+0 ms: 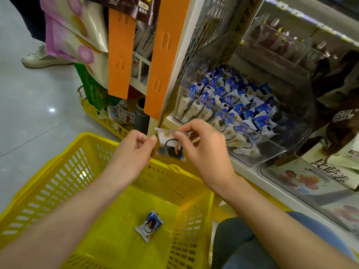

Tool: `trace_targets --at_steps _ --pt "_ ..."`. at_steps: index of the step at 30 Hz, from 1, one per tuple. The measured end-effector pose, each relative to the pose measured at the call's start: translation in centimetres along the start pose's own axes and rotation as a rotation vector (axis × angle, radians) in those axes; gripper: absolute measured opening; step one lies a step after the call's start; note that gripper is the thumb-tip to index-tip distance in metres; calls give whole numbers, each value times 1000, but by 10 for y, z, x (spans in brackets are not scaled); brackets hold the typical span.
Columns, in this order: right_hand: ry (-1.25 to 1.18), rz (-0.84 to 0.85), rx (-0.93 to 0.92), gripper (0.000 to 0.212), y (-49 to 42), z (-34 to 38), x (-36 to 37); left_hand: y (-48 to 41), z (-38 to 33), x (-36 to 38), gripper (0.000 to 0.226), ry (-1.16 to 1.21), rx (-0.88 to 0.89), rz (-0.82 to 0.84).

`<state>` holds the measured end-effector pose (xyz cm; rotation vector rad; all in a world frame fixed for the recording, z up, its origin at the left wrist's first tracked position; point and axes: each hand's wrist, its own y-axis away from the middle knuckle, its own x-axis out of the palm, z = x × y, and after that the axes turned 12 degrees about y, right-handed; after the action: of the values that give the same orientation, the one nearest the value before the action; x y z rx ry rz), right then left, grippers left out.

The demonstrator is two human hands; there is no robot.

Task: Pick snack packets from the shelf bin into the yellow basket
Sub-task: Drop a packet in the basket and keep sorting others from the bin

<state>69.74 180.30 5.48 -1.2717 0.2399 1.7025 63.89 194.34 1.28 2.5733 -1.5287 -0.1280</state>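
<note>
Snack packet [170, 144] is being held over the far rim of the yellow basket [58, 183], pinched by thumb and fingers of the left hand [134, 150] and right hand [204, 148]; arguably it should be carried inward before both pinches are loosened.

I'm looking at a shop aisle, white shelving [187, 51] with a clear bin [291, 136] heaped with wrapped snack packets [229, 98], price tags [297, 13] along a shelf edge, orange display strips [120, 55], yellow basket [48, 191] on glossy floor tiles [29, 117]
</note>
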Motion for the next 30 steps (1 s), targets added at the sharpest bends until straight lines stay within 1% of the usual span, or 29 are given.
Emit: trace_targets --at_steps 1,3,5,6,7,9,10,12,13,14,17,18,20,22,24,25,28,30 --pt "-14 -27 27 6 -1 0 -2 -1 -1 0 26 7 -41 22" --pt "-21 -62 39 6 -3 0 -5 0 -8 1 42 124 -191 101" --pt "-8 -32 -29 6 -1 0 -5 3 -14 3 55 256 -327 183" --pt "14 0 -92 6 1 1 -4 4 -15 3 57 323 -364 201" --pt "47 32 -164 6 4 2 -3 5 -16 2 57 399 -387 198" --pt "139 79 -292 7 8 4 -2 5 -17 1 45 533 -399 163" --pt "182 96 -338 8 8 4 -1 6 -17 1 36 559 -381 144" --pt "205 139 -377 9 8 4 -1 6 -15 1 21 523 -314 124" --pt "167 167 -345 11 9 5 0 6 -14 0 18 487 -279 123" --pt "91 193 -261 14 9 6 0 5 -12 0 18 451 -249 124" --pt "-141 252 164 27 6 7 3 4 -9 0 20 347 -203 118" --pt "-204 285 288 28 4 5 4 4 -8 2 19 318 -197 121" --pt "-387 356 452 24 -1 1 5 5 -8 6 18 272 -187 163" --pt "-538 405 538 26 -3 0 5 7 -7 9 19 235 -178 193" --pt "-631 417 584 22 -2 1 5 8 -6 10 16 202 -145 175" --pt "-648 405 592 18 -1 1 5 8 -5 10 14 167 -101 148" --pt "-578 356 553 9 0 -1 6 10 -1 10 31 -35 156 35" --pt "-544 357 506 9 2 0 8 13 -1 10 33 -126 265 21"
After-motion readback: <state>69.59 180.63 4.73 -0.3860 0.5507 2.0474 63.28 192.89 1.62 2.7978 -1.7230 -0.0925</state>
